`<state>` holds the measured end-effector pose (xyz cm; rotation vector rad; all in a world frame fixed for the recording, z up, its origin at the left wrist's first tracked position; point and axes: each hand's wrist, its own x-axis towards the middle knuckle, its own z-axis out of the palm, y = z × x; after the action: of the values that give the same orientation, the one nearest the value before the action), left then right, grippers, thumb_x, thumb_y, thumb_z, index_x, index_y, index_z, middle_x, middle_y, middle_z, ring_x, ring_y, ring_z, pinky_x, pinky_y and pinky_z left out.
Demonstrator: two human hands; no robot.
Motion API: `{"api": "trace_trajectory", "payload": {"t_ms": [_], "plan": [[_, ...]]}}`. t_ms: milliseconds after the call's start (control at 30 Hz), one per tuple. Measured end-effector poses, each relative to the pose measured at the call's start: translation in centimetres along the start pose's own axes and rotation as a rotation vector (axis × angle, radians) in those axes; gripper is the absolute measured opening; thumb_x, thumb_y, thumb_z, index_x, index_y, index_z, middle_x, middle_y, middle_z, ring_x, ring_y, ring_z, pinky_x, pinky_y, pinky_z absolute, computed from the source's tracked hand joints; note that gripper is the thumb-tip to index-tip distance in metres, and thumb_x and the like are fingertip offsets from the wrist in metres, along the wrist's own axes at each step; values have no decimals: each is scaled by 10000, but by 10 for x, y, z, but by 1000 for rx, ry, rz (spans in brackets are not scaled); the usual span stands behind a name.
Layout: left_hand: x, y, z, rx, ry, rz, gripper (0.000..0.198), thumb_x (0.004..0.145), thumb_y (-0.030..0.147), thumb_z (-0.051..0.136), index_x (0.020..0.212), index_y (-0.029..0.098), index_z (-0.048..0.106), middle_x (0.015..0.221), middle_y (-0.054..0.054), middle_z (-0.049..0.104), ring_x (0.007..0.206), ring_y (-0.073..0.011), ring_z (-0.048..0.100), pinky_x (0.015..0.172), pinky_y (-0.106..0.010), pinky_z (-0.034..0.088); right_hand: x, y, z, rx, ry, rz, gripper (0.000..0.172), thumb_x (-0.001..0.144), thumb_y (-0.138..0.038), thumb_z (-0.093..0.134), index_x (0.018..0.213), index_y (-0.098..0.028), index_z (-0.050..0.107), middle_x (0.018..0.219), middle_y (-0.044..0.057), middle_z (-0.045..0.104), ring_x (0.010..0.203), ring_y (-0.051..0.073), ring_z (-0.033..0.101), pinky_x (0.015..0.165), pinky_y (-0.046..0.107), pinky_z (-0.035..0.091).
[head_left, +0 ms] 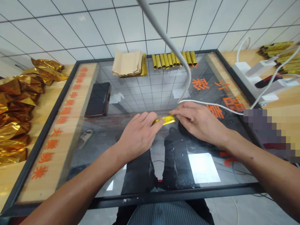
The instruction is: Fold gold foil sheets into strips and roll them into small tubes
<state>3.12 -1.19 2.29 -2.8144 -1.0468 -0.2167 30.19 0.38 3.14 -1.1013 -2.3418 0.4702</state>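
Observation:
A small gold foil piece (167, 119) lies on the glass table top (145, 90) at the centre. My left hand (138, 134) pinches its left end with thumb and fingers. My right hand (199, 120) presses on its right end with the fingertips. Both hands rest low on the glass. At the far edge stands a row of several rolled gold foil pieces (173, 58), and beside it a stack of tan paper sheets (128, 63) on gold foil.
A black phone (97, 99) lies on the glass at the left. Crumpled gold foil (16, 103) is heaped on the wooden bench at far left. White cables (178, 53) cross the glass toward a power strip (262, 75) at right, near more gold foil (278, 51).

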Motion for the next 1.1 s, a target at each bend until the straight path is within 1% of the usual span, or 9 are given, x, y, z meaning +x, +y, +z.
{"api": "trace_trajectory", "payload": {"t_ms": [67, 167, 333, 467, 567, 633, 767, 933, 1100], "plan": [[-1, 7, -2, -6, -28, -32, 356, 1075, 136, 475, 1365, 185, 677, 1089, -97, 619, 930, -262, 570, 783, -408, 471, 1, -4, 1, -34, 27, 61, 330, 1052, -139, 537, 1268, -174, 785, 1066, 101, 758, 961, 244, 730, 893, 385, 561], [-2, 18, -6, -38, -72, -120, 341, 1079, 173, 482, 1357, 170, 680, 1004, -80, 604, 896, -259, 580, 777, -403, 490, 3, -11, 0, -83, 23, 159, 222, 1036, -170, 591, 1119, -187, 796, 995, 78, 785, 914, 241, 728, 859, 377, 534], [-4, 31, -16, -140, -162, -197, 346, 1094, 169, 421, 1317, 150, 685, 953, -72, 622, 854, -254, 609, 759, -405, 529, 4, -23, -1, -71, -106, 311, 170, 1023, -239, 640, 914, -224, 769, 856, 16, 773, 766, 205, 681, 712, 352, 459], [-3, 21, -17, -169, -151, -99, 341, 1095, 153, 416, 1264, 142, 713, 1138, -127, 675, 988, -285, 643, 870, -453, 584, 3, -27, 2, -56, -137, 307, 190, 1048, -254, 616, 993, -236, 797, 976, 26, 801, 867, 222, 717, 776, 364, 472], [-3, 5, -14, -199, -93, 50, 375, 1132, 198, 398, 1344, 111, 695, 1530, -173, 613, 1309, -328, 629, 1092, -511, 566, 3, -27, 4, -52, -139, 313, 214, 1060, -263, 601, 1041, -246, 813, 1019, 32, 802, 909, 229, 731, 803, 367, 488], [-2, -7, -10, -229, -84, 181, 414, 1136, 180, 397, 1465, 88, 632, 1656, -168, 544, 1491, -320, 549, 1234, -508, 498, 3, -26, 4, -53, -140, 310, 226, 1067, -270, 594, 1050, -250, 819, 1016, 32, 802, 910, 228, 732, 809, 367, 496], [4, -25, -8, -291, -75, 312, 418, 1122, 235, 520, 1509, 102, 602, 1663, -168, 561, 1589, -286, 494, 1346, -487, 414, 4, -25, 4, -37, -131, 284, 234, 1070, -257, 584, 1036, -240, 814, 995, 38, 801, 909, 232, 733, 812, 371, 509], [14, -35, -10, -341, -85, 408, 306, 1101, 242, 563, 1370, 143, 671, 1602, -163, 621, 1599, -297, 485, 1351, -520, 418, 5, -23, 4, -20, -104, 251, 221, 1060, -241, 601, 1010, -243, 816, 984, 39, 809, 898, 237, 738, 795, 380, 518], [11, -30, -7, -263, -65, 356, 259, 1115, 297, 561, 1254, 122, 692, 1538, -187, 635, 1488, -335, 567, 1294, -535, 461, 7, -20, 1, -9, -65, 240, 201, 1039, -227, 625, 953, -252, 804, 944, 24, 815, 858, 226, 728, 766, 374, 510]]}}
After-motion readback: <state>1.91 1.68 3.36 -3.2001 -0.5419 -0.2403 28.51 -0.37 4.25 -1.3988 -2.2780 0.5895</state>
